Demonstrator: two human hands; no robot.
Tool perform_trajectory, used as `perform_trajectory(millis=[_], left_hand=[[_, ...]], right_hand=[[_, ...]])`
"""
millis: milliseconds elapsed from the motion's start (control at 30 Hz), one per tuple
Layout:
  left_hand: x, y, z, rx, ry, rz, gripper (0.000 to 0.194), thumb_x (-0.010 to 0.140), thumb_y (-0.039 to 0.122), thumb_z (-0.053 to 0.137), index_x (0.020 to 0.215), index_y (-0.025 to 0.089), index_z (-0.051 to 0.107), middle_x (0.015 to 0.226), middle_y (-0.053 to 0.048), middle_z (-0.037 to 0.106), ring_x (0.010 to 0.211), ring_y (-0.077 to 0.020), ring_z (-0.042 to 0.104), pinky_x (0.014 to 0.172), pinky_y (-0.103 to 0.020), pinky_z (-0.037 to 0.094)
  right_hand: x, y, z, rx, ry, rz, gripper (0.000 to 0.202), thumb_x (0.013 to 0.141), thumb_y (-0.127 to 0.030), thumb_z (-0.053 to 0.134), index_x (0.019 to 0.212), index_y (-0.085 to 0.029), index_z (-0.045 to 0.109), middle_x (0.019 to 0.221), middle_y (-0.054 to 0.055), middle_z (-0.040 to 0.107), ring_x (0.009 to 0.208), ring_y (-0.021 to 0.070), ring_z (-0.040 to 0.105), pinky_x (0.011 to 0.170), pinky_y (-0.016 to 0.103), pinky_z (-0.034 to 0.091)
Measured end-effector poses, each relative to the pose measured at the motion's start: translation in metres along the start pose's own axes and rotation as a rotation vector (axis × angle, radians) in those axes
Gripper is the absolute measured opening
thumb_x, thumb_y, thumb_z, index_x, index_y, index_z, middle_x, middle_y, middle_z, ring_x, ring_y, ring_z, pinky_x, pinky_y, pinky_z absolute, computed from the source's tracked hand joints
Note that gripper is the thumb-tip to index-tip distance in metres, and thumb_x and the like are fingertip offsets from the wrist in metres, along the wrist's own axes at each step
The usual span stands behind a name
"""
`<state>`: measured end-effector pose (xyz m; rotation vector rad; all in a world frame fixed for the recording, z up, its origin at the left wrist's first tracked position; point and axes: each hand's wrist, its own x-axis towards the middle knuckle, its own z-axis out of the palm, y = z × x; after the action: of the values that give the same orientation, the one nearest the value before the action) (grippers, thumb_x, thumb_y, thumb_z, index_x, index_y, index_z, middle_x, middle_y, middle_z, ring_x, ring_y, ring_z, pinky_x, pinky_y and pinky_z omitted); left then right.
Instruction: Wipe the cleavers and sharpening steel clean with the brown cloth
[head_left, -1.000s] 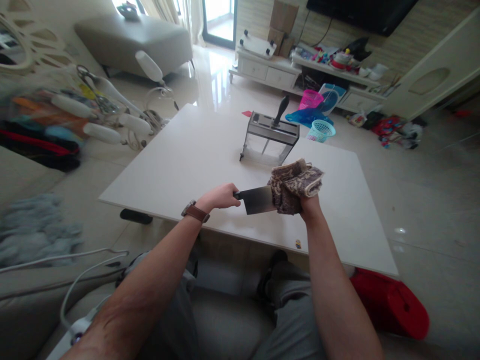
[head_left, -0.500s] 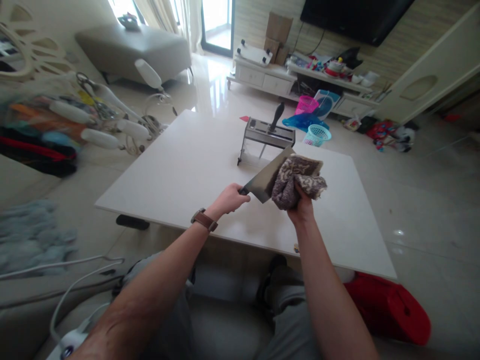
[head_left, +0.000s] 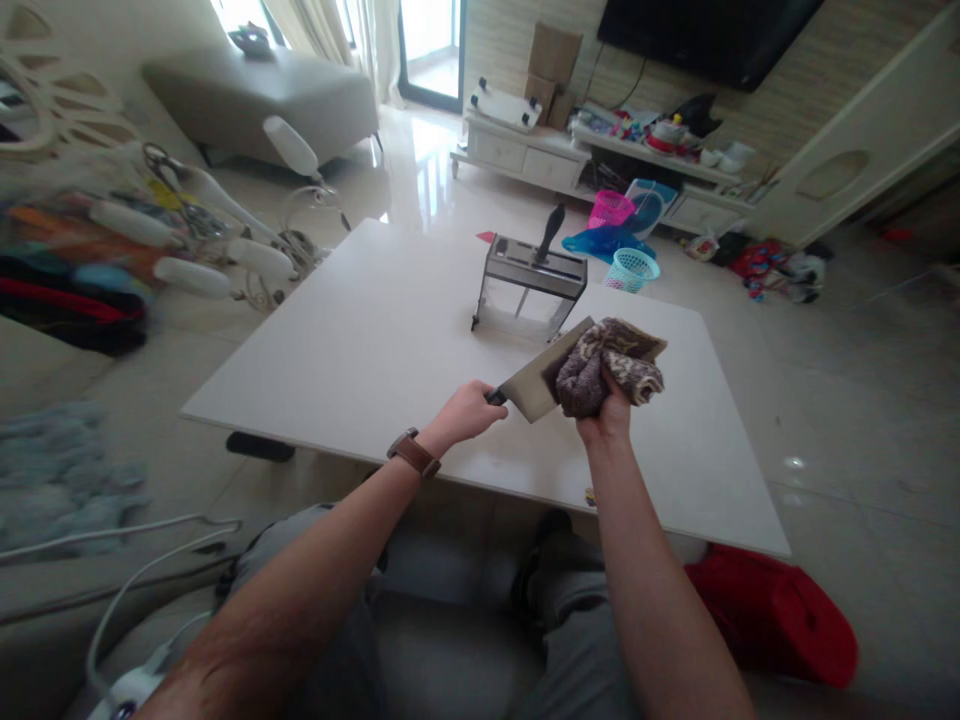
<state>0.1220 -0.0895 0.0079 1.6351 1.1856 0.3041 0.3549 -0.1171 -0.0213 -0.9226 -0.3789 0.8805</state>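
Note:
My left hand (head_left: 474, 411) is closed round the black handle of a cleaver (head_left: 534, 388), whose broad metal blade points up and to the right over the table. My right hand (head_left: 609, 418) grips a bunched brown and cream patterned cloth (head_left: 592, 372). The cloth lies against the far end of the blade and covers part of it. Some of the right fingers are hidden in the folds. Behind the blade a knife holder (head_left: 534, 268) with a dark top and clear sides stands on the table, a black handle (head_left: 553, 228) sticking up from it.
The white table (head_left: 315, 350) spans the middle, with a small sticker-like spot (head_left: 590, 496) near its front edge. Beyond it are a light blue basket (head_left: 631, 268) and a pink basket (head_left: 609, 208). A red object (head_left: 772, 615) is at lower right.
Both hands, with the cleaver and cloth, have shifted slightly right and down. The cloth has moved outward along the blade, leaving more of the metal near the handle showing.

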Motion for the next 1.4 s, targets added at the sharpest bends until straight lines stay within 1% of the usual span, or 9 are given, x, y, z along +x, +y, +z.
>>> perform_trajectory(millis=[67, 200, 333, 500, 733, 867, 967, 1167, 1400], left_hand=[[0.0, 0.001, 0.003, -0.009, 0.003, -0.002, 0.018, 0.075, 0.025, 0.064, 0.064, 0.018, 0.05, 0.049, 0.004, 0.046, 0.042, -0.0081, 0.044, 0.04, -0.019, 0.028], [-0.001, 0.004, 0.014, -0.079, 0.011, -0.039, 0.018, 0.077, 0.026, 0.063, 0.067, 0.019, 0.051, 0.049, 0.004, 0.047, 0.04, -0.0092, 0.046, 0.038, -0.02, 0.034], [0.0, 0.004, 0.025, -0.159, 0.063, -0.059, 0.018, 0.082, 0.031, 0.062, 0.071, 0.018, 0.054, 0.051, 0.004, 0.048, 0.038, -0.0115, 0.05, 0.035, -0.022, 0.035], [0.003, -0.001, 0.024, -0.224, 0.106, -0.052, 0.015, 0.082, 0.025, 0.059, 0.07, 0.018, 0.055, 0.05, 0.004, 0.047, 0.037, -0.0101, 0.047, 0.035, -0.021, 0.036], [0.002, 0.0, 0.021, -0.239, 0.086, -0.021, 0.017, 0.082, 0.026, 0.06, 0.069, 0.018, 0.053, 0.051, 0.005, 0.046, 0.037, -0.0099, 0.048, 0.033, -0.021, 0.034], [0.002, 0.003, 0.023, -0.278, 0.097, -0.021, 0.018, 0.081, 0.027, 0.062, 0.068, 0.019, 0.052, 0.051, 0.005, 0.046, 0.037, -0.0101, 0.047, 0.033, -0.022, 0.034], [0.002, 0.003, 0.023, -0.284, 0.136, -0.038, 0.016, 0.079, 0.024, 0.062, 0.067, 0.018, 0.052, 0.049, 0.006, 0.046, 0.036, -0.0099, 0.047, 0.033, -0.021, 0.033], [0.003, -0.002, 0.024, -0.309, 0.17, -0.008, 0.016, 0.08, 0.023, 0.06, 0.066, 0.018, 0.055, 0.047, 0.005, 0.048, 0.034, -0.0097, 0.046, 0.033, -0.02, 0.032], [0.008, -0.007, 0.025, -0.31, 0.168, -0.013, 0.011, 0.079, 0.019, 0.058, 0.068, 0.017, 0.057, 0.045, 0.004, 0.049, 0.033, -0.0111, 0.047, 0.033, -0.02, 0.032]], right_hand=[[0.001, -0.001, -0.003, 0.019, 0.025, 0.026, 0.035, 0.071, -0.035, 0.084, 0.103, -0.025, 0.074, 0.118, 0.001, 0.078, 0.123, 0.0233, 0.069, 0.121, 0.048, 0.047], [-0.012, 0.009, 0.004, -0.04, -0.074, 0.108, 0.035, 0.073, -0.034, 0.084, 0.105, -0.025, 0.074, 0.117, 0.002, 0.078, 0.123, 0.0256, 0.069, 0.121, 0.051, 0.047], [-0.029, 0.028, 0.018, -0.102, -0.072, 0.138, 0.047, 0.064, -0.026, 0.09, 0.107, -0.025, 0.073, 0.112, -0.001, 0.079, 0.118, 0.0276, 0.071, 0.118, 0.057, 0.048], [-0.041, 0.039, 0.028, -0.144, -0.075, 0.201, 0.064, 0.053, -0.019, 0.096, 0.111, -0.024, 0.071, 0.109, -0.001, 0.08, 0.113, 0.0283, 0.073, 0.114, 0.058, 0.052], [-0.039, 0.031, 0.026, -0.149, -0.09, 0.159, 0.064, 0.055, -0.02, 0.094, 0.113, -0.026, 0.069, 0.112, -0.002, 0.079, 0.115, 0.0263, 0.071, 0.115, 0.056, 0.051], [-0.03, 0.021, 0.023, -0.123, -0.048, 0.108, 0.058, 0.056, -0.024, 0.093, 0.109, -0.024, 0.069, 0.111, 0.0, 0.079, 0.116, 0.0261, 0.07, 0.117, 0.055, 0.048], [-0.028, 0.017, 0.022, -0.113, -0.015, 0.125, 0.056, 0.056, -0.026, 0.093, 0.107, -0.023, 0.07, 0.109, 0.001, 0.079, 0.115, 0.0276, 0.071, 0.116, 0.056, 0.049], [-0.046, 0.022, 0.032, -0.214, -0.124, 0.234, 0.064, 0.05, -0.023, 0.096, 0.109, -0.026, 0.07, 0.111, 0.001, 0.079, 0.115, 0.0298, 0.072, 0.113, 0.055, 0.054], [-0.049, 0.023, 0.036, -0.273, -0.158, 0.187, 0.074, 0.049, -0.025, 0.097, 0.117, -0.027, 0.068, 0.121, 0.002, 0.077, 0.116, 0.0307, 0.071, 0.113, 0.058, 0.052]])
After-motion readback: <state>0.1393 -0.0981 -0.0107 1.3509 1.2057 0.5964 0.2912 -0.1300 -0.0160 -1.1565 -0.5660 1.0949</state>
